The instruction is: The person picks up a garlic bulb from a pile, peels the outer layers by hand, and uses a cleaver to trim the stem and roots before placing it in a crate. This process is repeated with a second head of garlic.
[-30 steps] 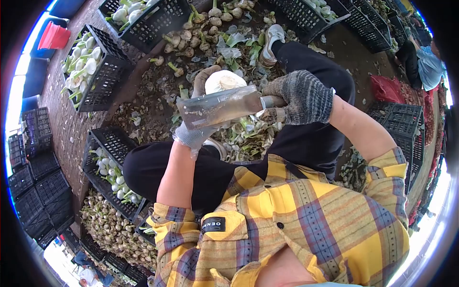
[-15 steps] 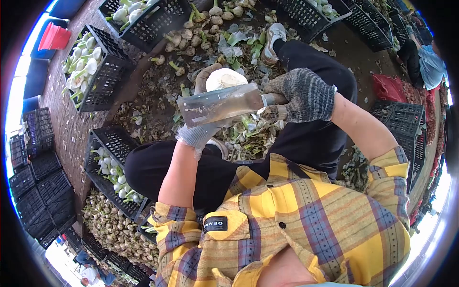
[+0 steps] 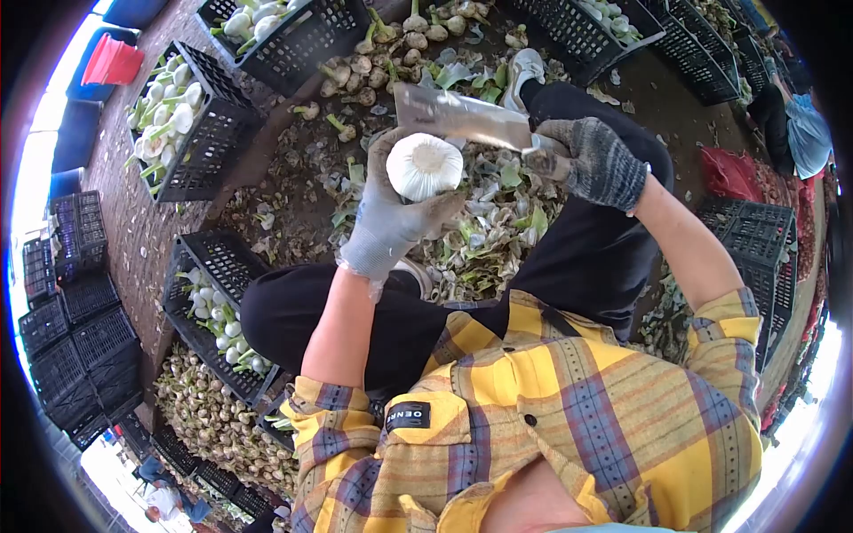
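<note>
A white garlic bulb (image 3: 418,167) rests in my gloved left hand (image 3: 387,220), its cut root end turned up toward me. Fingers and thumb wrap round its sides. In a striped knitted glove, my right hand (image 3: 593,160) grips the handle of a cleaver (image 3: 462,117). The broad blade points left, just beyond the bulb and apart from it. Garlic peelings and leaf scraps (image 3: 484,226) lie on the ground beneath both hands, between my legs.
Black crates of trimmed garlic stand at the left (image 3: 209,133), nearer my left knee (image 3: 213,275) and at the top (image 3: 293,44). Untrimmed bulbs (image 3: 222,413) are heaped lower left, with more (image 3: 391,53) ahead. A co-worker (image 3: 804,133) sits far right.
The cleaver has swung up and away from in front of the bulb to its far side. My left hand has turned, and the bulb's root end now faces up.
</note>
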`<state>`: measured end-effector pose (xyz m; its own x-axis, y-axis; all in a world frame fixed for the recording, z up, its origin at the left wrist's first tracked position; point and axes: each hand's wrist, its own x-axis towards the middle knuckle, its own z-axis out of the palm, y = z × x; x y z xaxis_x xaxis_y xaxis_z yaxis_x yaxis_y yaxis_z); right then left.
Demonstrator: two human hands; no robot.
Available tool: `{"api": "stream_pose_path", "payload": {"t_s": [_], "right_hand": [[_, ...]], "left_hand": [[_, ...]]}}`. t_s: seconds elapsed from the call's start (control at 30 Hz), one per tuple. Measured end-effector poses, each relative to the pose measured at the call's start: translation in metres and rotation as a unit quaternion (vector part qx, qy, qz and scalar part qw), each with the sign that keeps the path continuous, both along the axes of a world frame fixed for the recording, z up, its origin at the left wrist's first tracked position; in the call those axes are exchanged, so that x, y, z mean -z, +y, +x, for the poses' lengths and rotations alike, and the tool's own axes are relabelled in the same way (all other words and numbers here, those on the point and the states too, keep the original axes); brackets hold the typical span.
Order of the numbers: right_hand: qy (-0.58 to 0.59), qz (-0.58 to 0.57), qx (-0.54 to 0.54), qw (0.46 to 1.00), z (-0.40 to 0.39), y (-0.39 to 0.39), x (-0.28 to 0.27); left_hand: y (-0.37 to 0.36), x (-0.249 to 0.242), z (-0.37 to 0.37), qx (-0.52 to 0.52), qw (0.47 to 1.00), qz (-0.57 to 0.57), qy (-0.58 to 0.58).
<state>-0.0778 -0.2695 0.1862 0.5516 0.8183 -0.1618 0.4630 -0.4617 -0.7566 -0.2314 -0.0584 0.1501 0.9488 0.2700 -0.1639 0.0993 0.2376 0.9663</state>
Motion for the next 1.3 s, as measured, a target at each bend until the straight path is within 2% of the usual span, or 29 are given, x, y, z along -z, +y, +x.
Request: {"api": "stream_pose_path", "payload": {"t_s": [0.03,0.07,0.1,0.17,0.2,0.23,0.3,0.33,0.37,0.4,0.43,0.5,0.53,0.57,0.6,0.63,0.7,0.77,0.83,0.87,0.9,0.97,1.03,1.07,1.17,1.2,1.23,1.27,1.3], "right_hand": [[0.021,0.019,0.028,0.999,0.001,0.005,-0.001],[0.098,0.008,0.053,0.994,0.005,0.006,0.005],[0.196,0.065,0.087,0.975,0.005,0.009,0.016],[0.392,0.169,0.144,0.893,-0.002,0.015,0.045],[0.432,0.153,0.193,0.867,-0.008,0.018,0.060],[0.508,0.102,0.262,0.814,-0.011,0.030,0.060],[0.499,0.013,0.322,0.805,-0.024,0.047,0.051],[0.469,0.026,0.327,0.820,-0.030,0.048,0.073],[0.439,0.038,0.331,0.834,-0.034,0.050,0.104],[0.452,-0.022,0.344,0.822,-0.035,0.056,0.118],[0.494,0.030,0.358,0.792,-0.038,0.056,0.139],[0.532,-0.049,0.432,0.727,-0.038,0.073,0.143],[0.539,-0.019,0.405,0.739,-0.036,0.074,0.147],[0.545,0.011,0.379,0.748,-0.036,0.072,0.151],[0.548,0.042,0.354,0.757,-0.033,0.070,0.158],[0.520,0.025,0.356,0.776,-0.028,0.072,0.173],[0.462,-0.011,0.357,0.812,-0.009,0.082,0.224],[0.307,-0.079,0.319,0.893,0.012,0.087,0.248],[0.198,-0.154,0.281,0.926,0.031,0.093,0.214],[0.143,-0.290,0.268,0.907,0.045,0.102,0.226],[0.137,-0.290,0.245,0.915,0.058,0.101,0.268],[0.111,-0.179,0.314,0.926,0.074,0.101,0.302],[0.082,-0.241,0.293,0.921,0.095,0.106,0.288],[0.056,-0.252,0.318,0.912,0.100,0.114,0.265],[0.101,-0.285,0.338,0.891,0.125,0.122,0.274],[0.072,-0.285,0.330,0.897,0.129,0.122,0.284],[0.044,-0.283,0.322,0.902,0.129,0.128,0.286],[0.052,-0.264,0.337,0.902,0.127,0.129,0.286],[0.069,-0.269,0.329,0.903,0.126,0.135,0.285]], "left_hand": [[-0.001,0.001,0.006,-0.012,1.000,0.008,0.016],[-0.002,0.010,0.008,-0.043,0.999,-0.021,0.015],[-0.003,0.012,0.009,-0.066,0.991,-0.115,0.028],[0.003,0.015,0.015,-0.120,0.976,-0.148,0.108],[0.007,0.025,0.019,-0.117,0.967,-0.199,0.109],[0.018,0.037,0.022,-0.126,0.949,-0.240,0.161],[0.043,0.052,0.029,-0.140,0.899,-0.320,0.264],[0.047,0.045,0.039,-0.195,0.896,-0.298,0.264],[0.061,0.049,0.051,-0.205,0.886,-0.328,0.256],[0.072,0.034,0.065,-0.229,0.889,-0.312,0.244],[0.086,0.017,0.079,-0.226,0.917,-0.259,0.203],[0.124,-0.024,0.116,-0.222,0.935,-0.276,0.024],[0.152,-0.037,0.131,-0.216,0.936,-0.275,-0.046],[0.172,-0.058,0.144,-0.248,0.899,-0.357,-0.060],[0.204,-0.049,0.150,-0.188,0.944,-0.220,-0.160],[0.184,-0.078,0.148,-0.270,0.912,-0.286,-0.117],[0.166,-0.078,0.136,-0.281,0.939,-0.182,-0.076],[0.169,-0.046,0.114,-0.187,0.952,-0.241,-0.017],[0.157,-0.040,0.094,-0.114,0.963,-0.231,0.074],[0.157,-0.035,0.087,-0.140,0.962,-0.206,0.112],[0.159,-0.031,0.080,-0.168,0.958,-0.179,0.150],[0.170,-0.021,0.072,-0.209,0.947,-0.140,0.198],[0.185,-0.011,0.071,-0.231,0.941,-0.115,0.218],[0.193,0.002,0.071,-0.243,0.944,-0.081,0.208],[0.223,0.029,0.094,-0.211,0.951,0.181,0.136],[0.236,0.033,0.110,-0.207,0.948,0.227,0.084],[0.248,0.027,0.129,-0.202,0.924,0.313,0.088],[0.265,0.033,0.146,-0.195,0.920,0.338,0.040],[0.292,0.042,0.162,-0.172,0.877,0.447,0.030]]}}
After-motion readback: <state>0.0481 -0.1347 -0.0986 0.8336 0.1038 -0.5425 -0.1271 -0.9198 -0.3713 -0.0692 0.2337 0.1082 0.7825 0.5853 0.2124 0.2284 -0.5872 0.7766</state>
